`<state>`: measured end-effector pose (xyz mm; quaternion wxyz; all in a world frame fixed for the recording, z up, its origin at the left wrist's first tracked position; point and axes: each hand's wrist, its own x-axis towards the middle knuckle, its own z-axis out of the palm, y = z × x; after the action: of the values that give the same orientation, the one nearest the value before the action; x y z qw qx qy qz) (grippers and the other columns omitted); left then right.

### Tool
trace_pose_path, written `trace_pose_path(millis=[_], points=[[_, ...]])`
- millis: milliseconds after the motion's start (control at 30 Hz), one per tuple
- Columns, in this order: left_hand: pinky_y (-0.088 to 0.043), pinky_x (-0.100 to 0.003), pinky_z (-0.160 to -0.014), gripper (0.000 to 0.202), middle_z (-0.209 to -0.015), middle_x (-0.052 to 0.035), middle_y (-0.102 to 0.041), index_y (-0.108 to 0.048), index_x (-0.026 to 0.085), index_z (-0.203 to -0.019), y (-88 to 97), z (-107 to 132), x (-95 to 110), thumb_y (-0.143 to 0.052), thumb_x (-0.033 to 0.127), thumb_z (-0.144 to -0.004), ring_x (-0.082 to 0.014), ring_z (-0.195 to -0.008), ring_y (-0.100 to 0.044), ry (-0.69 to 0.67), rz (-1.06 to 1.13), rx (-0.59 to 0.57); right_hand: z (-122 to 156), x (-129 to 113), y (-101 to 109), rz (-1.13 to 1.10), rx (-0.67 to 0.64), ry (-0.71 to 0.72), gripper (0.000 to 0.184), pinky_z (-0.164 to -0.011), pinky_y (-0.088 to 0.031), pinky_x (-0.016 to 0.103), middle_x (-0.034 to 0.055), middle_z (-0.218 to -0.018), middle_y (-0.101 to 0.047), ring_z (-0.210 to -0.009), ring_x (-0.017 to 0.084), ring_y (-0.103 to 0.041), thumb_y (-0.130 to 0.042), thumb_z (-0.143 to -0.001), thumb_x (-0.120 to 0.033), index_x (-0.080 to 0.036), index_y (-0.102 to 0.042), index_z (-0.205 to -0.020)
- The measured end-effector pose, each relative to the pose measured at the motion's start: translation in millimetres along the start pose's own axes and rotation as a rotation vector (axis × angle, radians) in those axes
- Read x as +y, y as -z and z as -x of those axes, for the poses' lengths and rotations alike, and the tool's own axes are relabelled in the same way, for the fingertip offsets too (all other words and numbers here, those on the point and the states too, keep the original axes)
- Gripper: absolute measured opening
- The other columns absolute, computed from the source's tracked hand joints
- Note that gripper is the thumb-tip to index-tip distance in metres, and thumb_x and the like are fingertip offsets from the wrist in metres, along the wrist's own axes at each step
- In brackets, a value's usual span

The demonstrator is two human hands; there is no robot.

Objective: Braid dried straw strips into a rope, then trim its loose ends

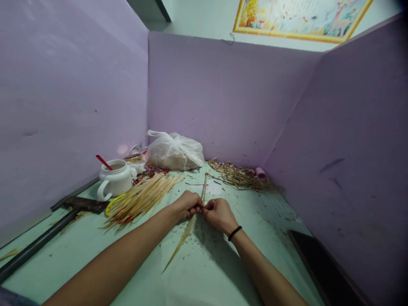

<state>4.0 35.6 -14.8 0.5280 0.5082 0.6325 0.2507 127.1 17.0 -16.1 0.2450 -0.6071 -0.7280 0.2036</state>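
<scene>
In the middle of the table my left hand (190, 205) and my right hand (219, 213) meet, both closed with fingertips pinched together. Between them runs a dried leaf strip (182, 243), its wide pale blade hanging below my left hand and tapering to a point near the front. Beyond my fingers a thin, brownish twisted cord (205, 187) stretches away across the tabletop. It appears to join the strip, but the fingers hide the join. A black band (235, 233) circles my right wrist.
At left lie a bundle of dried strips (148, 197), a white mug (116, 180) with a red handle sticking out, and a hammer (84, 205). A tied plastic bag (175, 151) and tangled cords (242, 176) sit by the back wall. A dark board (321, 263) lies right.
</scene>
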Motion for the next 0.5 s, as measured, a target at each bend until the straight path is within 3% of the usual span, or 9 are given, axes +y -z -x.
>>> trace_pose_path(millis=[100,200,367,500], points=[[-0.014,-0.020,-0.033,0.019,-0.028,0.0040,-0.034,-0.043,0.014,-0.040,2.5,2,0,-0.053,0.018,-0.056,-0.0044,-0.026,-0.025,0.030,0.025,-0.035,5,-3,0,0.037,-0.002,0.077,0.015,-0.045,-0.026,0.021,0.0040,-0.051,-0.062,-0.048,0.011,-0.048,-0.053,-0.063,-0.021,-0.015,-0.065,-0.056],[-0.014,-0.019,-0.033,0.016,-0.027,0.0051,-0.032,-0.043,0.014,-0.041,4.9,4,2,-0.051,0.014,-0.054,-0.0041,-0.026,-0.025,0.014,0.039,-0.044,1,2,2,-0.075,-0.064,0.079,0.015,-0.045,-0.028,0.020,0.0020,-0.049,-0.059,-0.048,0.010,-0.048,-0.057,-0.063,-0.025,-0.015,-0.063,-0.053],[-0.012,-0.019,-0.033,0.016,-0.032,0.0050,-0.036,-0.043,0.014,-0.043,10.2,3,4,-0.051,0.015,-0.056,-0.0027,-0.028,-0.025,0.017,0.056,-0.087,-14,13,10,-0.645,-0.046,-0.225,0.020,-0.047,-0.035,0.019,0.0006,-0.050,-0.056,-0.046,0.008,-0.048,-0.053,-0.069,-0.028,-0.015,-0.053,-0.053],[-0.011,-0.019,-0.033,0.015,-0.035,0.0052,-0.038,-0.044,0.013,-0.044,12.6,-1,2,-0.053,0.017,-0.056,-0.0021,-0.029,-0.025,0.012,0.047,-0.118,-12,7,4,-0.789,-0.154,-0.299,0.015,-0.047,-0.040,0.019,0.0001,-0.053,-0.056,-0.045,0.008,-0.049,-0.047,-0.072,-0.022,-0.015,-0.052,-0.060]])
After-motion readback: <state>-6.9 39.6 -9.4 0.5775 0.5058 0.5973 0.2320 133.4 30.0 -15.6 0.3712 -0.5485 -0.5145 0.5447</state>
